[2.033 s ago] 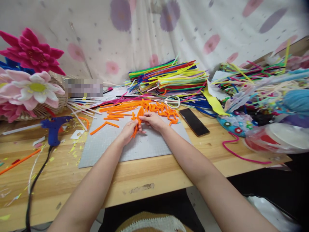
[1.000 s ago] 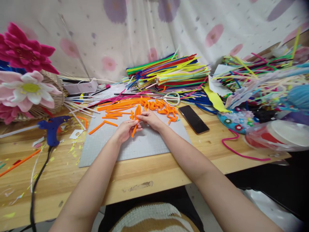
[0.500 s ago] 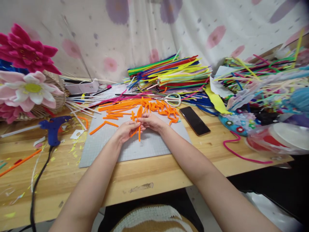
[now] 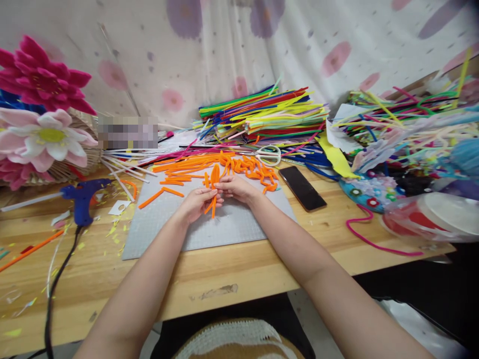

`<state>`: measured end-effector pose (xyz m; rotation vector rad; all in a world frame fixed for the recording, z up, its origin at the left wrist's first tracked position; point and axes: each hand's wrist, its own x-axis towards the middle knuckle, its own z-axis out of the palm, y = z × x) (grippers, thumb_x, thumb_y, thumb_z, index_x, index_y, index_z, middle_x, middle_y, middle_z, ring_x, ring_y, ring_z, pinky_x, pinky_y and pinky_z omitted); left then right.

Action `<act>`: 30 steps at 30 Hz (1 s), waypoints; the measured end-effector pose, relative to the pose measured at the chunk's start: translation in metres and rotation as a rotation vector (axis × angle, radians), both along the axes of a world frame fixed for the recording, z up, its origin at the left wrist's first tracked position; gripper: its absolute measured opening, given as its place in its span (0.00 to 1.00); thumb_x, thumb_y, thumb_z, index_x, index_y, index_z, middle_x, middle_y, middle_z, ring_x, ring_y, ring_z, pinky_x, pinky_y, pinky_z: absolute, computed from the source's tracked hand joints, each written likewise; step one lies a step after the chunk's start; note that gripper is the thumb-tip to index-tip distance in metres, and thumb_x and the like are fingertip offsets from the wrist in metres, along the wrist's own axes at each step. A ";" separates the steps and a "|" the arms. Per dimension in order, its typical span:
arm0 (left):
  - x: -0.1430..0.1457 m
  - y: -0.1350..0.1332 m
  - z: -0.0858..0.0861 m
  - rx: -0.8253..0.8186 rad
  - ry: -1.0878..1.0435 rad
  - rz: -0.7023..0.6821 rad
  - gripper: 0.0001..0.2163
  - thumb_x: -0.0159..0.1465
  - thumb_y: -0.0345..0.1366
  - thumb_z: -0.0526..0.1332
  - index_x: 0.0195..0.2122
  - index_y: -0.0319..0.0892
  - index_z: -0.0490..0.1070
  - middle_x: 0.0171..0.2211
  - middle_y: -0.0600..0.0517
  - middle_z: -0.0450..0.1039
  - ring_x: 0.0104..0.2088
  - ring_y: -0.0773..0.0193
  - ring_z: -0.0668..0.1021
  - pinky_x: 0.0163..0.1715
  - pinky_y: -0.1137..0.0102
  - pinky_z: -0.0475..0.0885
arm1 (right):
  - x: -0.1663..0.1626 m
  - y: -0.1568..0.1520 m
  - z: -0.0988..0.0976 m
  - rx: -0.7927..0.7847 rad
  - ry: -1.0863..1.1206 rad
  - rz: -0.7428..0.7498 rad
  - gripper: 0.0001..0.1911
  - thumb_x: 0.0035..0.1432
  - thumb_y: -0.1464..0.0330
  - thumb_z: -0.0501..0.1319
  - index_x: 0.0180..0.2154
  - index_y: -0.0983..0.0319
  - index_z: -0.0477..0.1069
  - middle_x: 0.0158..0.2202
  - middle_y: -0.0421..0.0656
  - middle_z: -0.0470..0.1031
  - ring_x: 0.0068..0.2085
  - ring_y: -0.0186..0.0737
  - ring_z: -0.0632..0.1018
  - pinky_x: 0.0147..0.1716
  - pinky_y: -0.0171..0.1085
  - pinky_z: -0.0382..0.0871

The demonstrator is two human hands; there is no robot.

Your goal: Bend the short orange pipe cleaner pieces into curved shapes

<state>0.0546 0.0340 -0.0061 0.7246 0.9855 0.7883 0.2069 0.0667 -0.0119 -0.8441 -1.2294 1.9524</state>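
Note:
Both hands meet above a grey cutting mat [image 4: 224,234]. Between them is an orange pipe cleaner [image 4: 214,174] bent into a narrow loop, its two tails hanging below the fingers. My left hand [image 4: 198,203] is closed around its lower part. From the other side my right hand [image 4: 235,188] pinches the same piece, fingertips touching those of the left. Behind the hands, cut straight orange pipe cleaners [image 4: 183,164] and a heap of bent orange pieces [image 4: 249,167] lie along the mat's far edge.
A blue glue gun [image 4: 83,199] with its black cord is at left, below felt-like flowers [image 4: 48,134]. White-handled scissors [image 4: 270,155] and a phone [image 4: 302,188] lie to the right. Colourful pipe cleaner bundles [image 4: 269,112] are piled at the back. A plastic tub [image 4: 441,217] stands far right.
The orange piece has turned slightly between my fingers; its two tails now hang closer together, pointing down. Both hands stay in nearly the same place.

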 end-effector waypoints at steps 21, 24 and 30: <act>0.020 0.004 0.006 0.127 0.231 -0.024 0.04 0.54 0.30 0.62 0.26 0.33 0.72 0.18 0.52 0.69 0.19 0.70 0.73 0.24 0.72 0.73 | 0.006 0.023 0.011 0.614 -0.473 -0.358 0.16 0.49 0.62 0.55 0.17 0.63 0.55 0.17 0.33 0.51 0.22 0.27 0.56 0.23 0.32 0.48; 0.026 0.004 0.002 0.144 0.262 -0.015 0.05 0.54 0.31 0.62 0.24 0.34 0.71 0.16 0.53 0.68 0.17 0.70 0.72 0.23 0.72 0.72 | 0.004 0.024 0.008 0.578 -0.434 -0.386 0.16 0.49 0.62 0.57 0.17 0.63 0.56 0.18 0.34 0.53 0.22 0.27 0.57 0.23 0.31 0.48; 0.029 0.000 -0.005 0.180 0.125 0.226 0.05 0.52 0.32 0.63 0.25 0.34 0.70 0.17 0.54 0.68 0.18 0.70 0.73 0.25 0.71 0.72 | -0.002 0.019 -0.003 0.277 -0.125 -0.298 0.16 0.45 0.57 0.61 0.22 0.63 0.63 0.17 0.33 0.57 0.18 0.25 0.56 0.18 0.30 0.47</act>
